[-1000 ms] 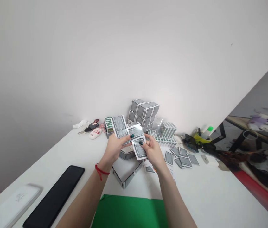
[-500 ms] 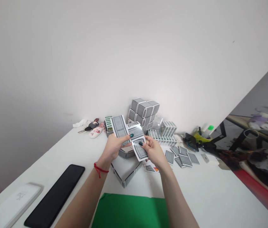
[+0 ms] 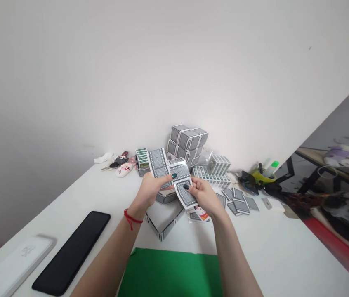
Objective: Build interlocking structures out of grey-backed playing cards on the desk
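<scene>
Between my hands is a folded strip of playing cards (image 3: 187,194), their grey patterned backs facing me. My left hand (image 3: 149,190), a red string round its wrist, is closed on the strip's left part, thumb on top. My right hand (image 3: 203,194) pinches the lower right card with its thumb. The cards appear joined edge to edge and bend at a crease. Below them sits an open-looking box shape (image 3: 163,225) with card-patterned sides and a white top. Behind the strip rises a stack of card-patterned blocks (image 3: 189,140).
Loose cards (image 3: 239,202) lie to the right, near green-and-white striped blocks (image 3: 219,165). On the left are a black phone (image 3: 72,251), a white power bank (image 3: 16,264) and keys with charms (image 3: 123,163). A green sheet (image 3: 171,274) covers the near edge.
My hands and the card strip have shifted slightly right in the view. The grip on the cards looks the same, and more of the colourful card beneath the right hand shows.
</scene>
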Demonstrator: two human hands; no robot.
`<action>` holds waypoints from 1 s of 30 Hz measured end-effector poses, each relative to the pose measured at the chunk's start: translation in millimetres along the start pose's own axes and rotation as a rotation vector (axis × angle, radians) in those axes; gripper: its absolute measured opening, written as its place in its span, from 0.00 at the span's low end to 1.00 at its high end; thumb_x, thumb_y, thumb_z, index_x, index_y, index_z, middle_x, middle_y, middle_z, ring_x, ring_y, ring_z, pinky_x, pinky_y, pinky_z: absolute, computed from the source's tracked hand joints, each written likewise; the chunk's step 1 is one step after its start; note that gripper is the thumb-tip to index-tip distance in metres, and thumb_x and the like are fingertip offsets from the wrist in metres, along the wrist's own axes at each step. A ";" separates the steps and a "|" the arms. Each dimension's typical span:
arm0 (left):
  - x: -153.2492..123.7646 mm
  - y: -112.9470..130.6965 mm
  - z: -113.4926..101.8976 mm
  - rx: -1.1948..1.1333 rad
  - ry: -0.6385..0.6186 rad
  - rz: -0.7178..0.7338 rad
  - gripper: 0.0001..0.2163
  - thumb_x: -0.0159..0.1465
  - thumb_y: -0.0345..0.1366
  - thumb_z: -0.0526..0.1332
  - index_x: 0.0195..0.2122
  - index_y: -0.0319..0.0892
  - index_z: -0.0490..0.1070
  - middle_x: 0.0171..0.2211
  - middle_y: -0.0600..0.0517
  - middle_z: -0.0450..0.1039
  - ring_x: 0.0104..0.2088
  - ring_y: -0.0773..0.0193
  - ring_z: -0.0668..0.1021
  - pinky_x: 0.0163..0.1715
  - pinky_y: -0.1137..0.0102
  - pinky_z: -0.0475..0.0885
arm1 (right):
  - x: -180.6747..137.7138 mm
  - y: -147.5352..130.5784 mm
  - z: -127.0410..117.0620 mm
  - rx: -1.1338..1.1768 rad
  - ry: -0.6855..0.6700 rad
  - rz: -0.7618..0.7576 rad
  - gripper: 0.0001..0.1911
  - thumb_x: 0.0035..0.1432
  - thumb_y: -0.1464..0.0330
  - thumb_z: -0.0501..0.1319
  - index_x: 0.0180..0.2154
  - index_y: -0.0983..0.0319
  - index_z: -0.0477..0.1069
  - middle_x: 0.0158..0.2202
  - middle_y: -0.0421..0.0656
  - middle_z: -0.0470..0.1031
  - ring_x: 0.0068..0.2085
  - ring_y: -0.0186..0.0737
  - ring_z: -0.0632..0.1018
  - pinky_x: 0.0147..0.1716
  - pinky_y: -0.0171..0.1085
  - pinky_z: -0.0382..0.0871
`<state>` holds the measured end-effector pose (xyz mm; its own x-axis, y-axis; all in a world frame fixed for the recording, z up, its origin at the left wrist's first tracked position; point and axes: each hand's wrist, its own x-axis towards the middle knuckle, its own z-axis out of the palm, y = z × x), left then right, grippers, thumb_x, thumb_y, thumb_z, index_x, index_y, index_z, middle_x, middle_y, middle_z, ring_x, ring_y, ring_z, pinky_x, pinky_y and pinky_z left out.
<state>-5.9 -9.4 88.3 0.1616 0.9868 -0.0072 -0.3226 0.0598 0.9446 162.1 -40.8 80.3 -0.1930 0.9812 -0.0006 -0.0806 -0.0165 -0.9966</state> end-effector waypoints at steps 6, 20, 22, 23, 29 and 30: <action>-0.8 1.2 0.7 0.016 -0.039 0.024 0.18 0.46 0.36 0.70 0.38 0.39 0.74 0.43 0.44 0.76 0.42 0.51 0.77 0.34 0.63 0.77 | -3.8 -3.3 -1.1 -0.021 -0.031 0.006 0.12 0.47 0.64 0.63 0.35 0.62 0.71 0.18 0.35 0.68 0.15 0.29 0.65 0.12 0.29 0.60; -3.5 2.5 2.0 0.033 -0.055 0.035 0.19 0.45 0.36 0.70 0.39 0.40 0.74 0.42 0.45 0.76 0.39 0.52 0.78 0.33 0.61 0.77 | -4.3 -4.1 -5.4 0.000 0.012 0.015 0.16 0.47 0.62 0.65 0.38 0.62 0.71 0.16 0.35 0.68 0.17 0.33 0.69 0.16 0.31 0.65; -4.1 4.6 1.7 0.029 -0.053 0.033 0.19 0.45 0.36 0.70 0.39 0.40 0.74 0.41 0.45 0.76 0.38 0.52 0.78 0.33 0.60 0.77 | -4.2 -4.7 -3.1 0.023 0.038 0.001 0.18 0.46 0.62 0.66 0.39 0.62 0.70 0.17 0.36 0.70 0.18 0.34 0.71 0.18 0.32 0.66; -4.3 5.7 1.4 0.029 -0.052 0.033 0.18 0.45 0.36 0.70 0.38 0.39 0.74 0.41 0.45 0.76 0.37 0.52 0.79 0.33 0.60 0.77 | -4.1 -4.9 -1.5 0.037 0.043 -0.005 0.19 0.45 0.61 0.66 0.40 0.62 0.70 0.19 0.37 0.72 0.19 0.35 0.72 0.18 0.33 0.67; -4.2 7.1 -0.8 0.057 -0.070 0.069 0.17 0.46 0.36 0.70 0.38 0.40 0.74 0.42 0.46 0.76 0.39 0.53 0.78 0.38 0.60 0.75 | -3.7 -6.7 6.5 0.089 0.080 -0.020 0.23 0.42 0.60 0.67 0.41 0.64 0.70 0.26 0.42 0.77 0.21 0.37 0.74 0.21 0.34 0.68; -3.9 6.7 -0.9 0.069 -0.079 0.096 0.17 0.46 0.36 0.69 0.38 0.39 0.75 0.42 0.46 0.76 0.40 0.53 0.78 0.41 0.60 0.74 | -4.0 -7.3 7.2 0.096 0.087 -0.021 0.23 0.42 0.60 0.68 0.41 0.64 0.70 0.26 0.42 0.77 0.21 0.37 0.75 0.21 0.34 0.68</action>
<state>-9.6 -12.7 94.3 0.2073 0.9723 0.1076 -0.2757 -0.0475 0.9601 156.4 -46.0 88.2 -0.1052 0.9944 0.0094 -0.1774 -0.0095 -0.9841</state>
